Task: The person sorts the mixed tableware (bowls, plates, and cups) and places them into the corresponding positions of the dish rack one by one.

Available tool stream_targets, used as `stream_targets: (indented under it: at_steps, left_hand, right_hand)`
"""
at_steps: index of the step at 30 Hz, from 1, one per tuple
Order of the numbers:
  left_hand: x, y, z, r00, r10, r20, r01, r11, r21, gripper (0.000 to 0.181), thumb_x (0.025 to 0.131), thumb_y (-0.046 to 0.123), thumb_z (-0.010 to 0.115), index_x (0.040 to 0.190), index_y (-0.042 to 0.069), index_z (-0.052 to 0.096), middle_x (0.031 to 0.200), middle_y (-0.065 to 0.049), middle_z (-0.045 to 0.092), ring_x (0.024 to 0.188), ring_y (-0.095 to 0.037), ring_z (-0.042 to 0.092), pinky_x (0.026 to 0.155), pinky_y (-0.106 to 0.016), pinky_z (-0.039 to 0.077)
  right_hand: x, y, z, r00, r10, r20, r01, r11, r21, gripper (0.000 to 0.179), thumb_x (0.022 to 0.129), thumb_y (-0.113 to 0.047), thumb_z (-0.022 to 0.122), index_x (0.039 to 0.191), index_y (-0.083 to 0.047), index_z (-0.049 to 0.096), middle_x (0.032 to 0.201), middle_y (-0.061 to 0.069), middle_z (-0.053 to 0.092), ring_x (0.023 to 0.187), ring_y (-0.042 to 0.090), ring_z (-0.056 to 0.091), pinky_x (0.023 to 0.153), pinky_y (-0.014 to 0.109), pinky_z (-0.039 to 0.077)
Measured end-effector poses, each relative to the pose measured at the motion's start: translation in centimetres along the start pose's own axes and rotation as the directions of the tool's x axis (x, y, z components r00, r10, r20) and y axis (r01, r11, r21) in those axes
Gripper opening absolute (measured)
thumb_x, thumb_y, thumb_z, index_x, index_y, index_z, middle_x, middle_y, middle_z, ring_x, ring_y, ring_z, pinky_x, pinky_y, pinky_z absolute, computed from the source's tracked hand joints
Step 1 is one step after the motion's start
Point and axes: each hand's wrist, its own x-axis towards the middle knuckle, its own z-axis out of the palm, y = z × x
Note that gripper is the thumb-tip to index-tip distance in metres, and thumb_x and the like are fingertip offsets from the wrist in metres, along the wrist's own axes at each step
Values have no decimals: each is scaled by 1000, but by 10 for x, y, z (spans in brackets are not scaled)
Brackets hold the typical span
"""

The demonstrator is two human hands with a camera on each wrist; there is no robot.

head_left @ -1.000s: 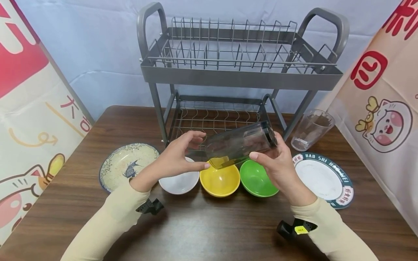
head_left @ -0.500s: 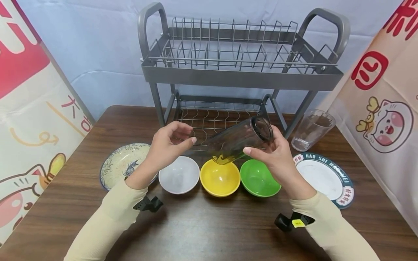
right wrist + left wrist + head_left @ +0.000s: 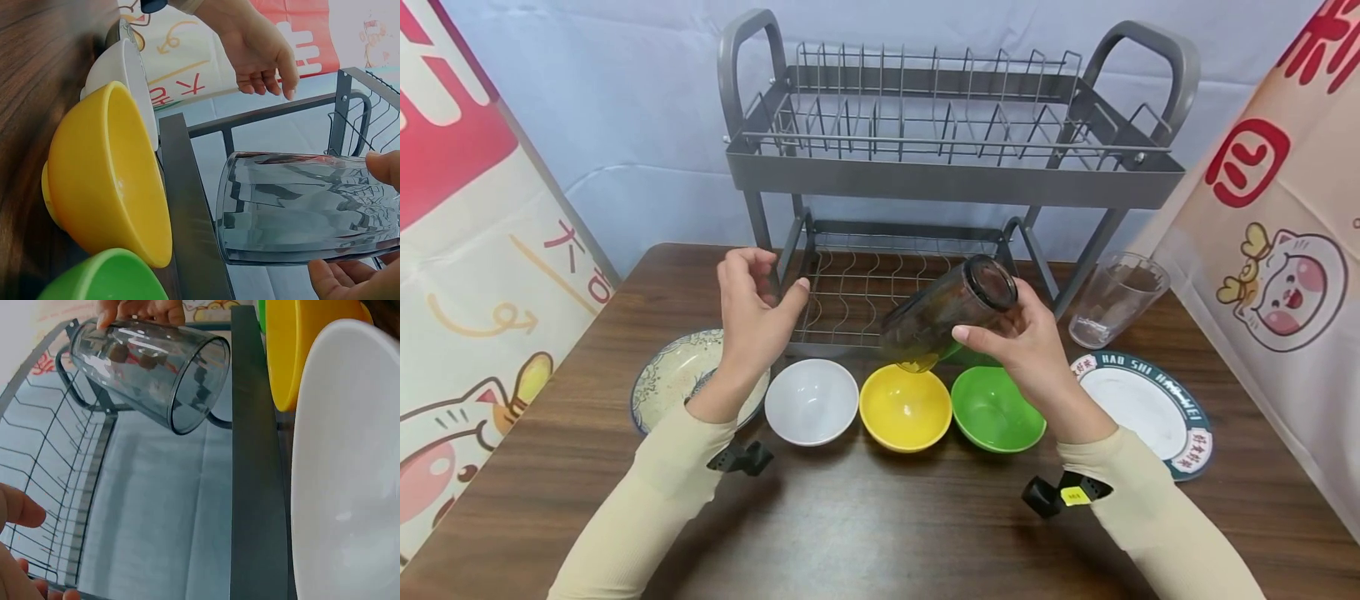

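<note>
My right hand (image 3: 1037, 358) grips a dark tinted drinking glass (image 3: 932, 317) near its base, thumb on the near side. The glass is tilted, its mouth down toward the left, and overlaps the back of the yellow bowl (image 3: 906, 417) in the head view. The left wrist view looks at its round rim, the glass (image 3: 150, 369) showing nothing inside. My left hand (image 3: 752, 325) is raised above the fish-patterned plate (image 3: 658, 396), fingers loosely bent around nothing. Between the hands stand a white bowl (image 3: 812, 404) and, further right, a green bowl (image 3: 997, 412).
Behind the bowls stands a grey two-tier dish rack (image 3: 955, 179), its wire lower shelf (image 3: 850, 292) close behind them. At the right are a clear glass (image 3: 1116, 304) and a white plate with a green rim (image 3: 1138, 412). Printed cloths hang on both sides.
My left hand has let go of the tinted glass and moved left and up. The right hand has tipped the glass steeper, with its base turned more toward the head camera.
</note>
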Motion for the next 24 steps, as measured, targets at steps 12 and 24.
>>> stream_targets:
  at_steps: [12,24]
  left_hand:
    - [19,-22,-1,993,-1,-120,-6,998,-58,44,86,5,60,125,0,41,113,-17,46,102,-19,45,79,-33,37]
    - [29,-33,-2,991,-21,-129,10,996,-85,34,93,24,55,115,-2,55,98,-9,57,85,-12,53,77,-25,41]
  right_hand:
    - [8,0,0,1000,8,24,-7,999,-44,64,80,-7,73,136,-14,43,128,7,53,113,19,51,76,26,48]
    - [15,-1,6,1000,0,31,2,999,-54,60,80,-6,73,134,-13,45,124,6,54,112,20,51,82,27,48]
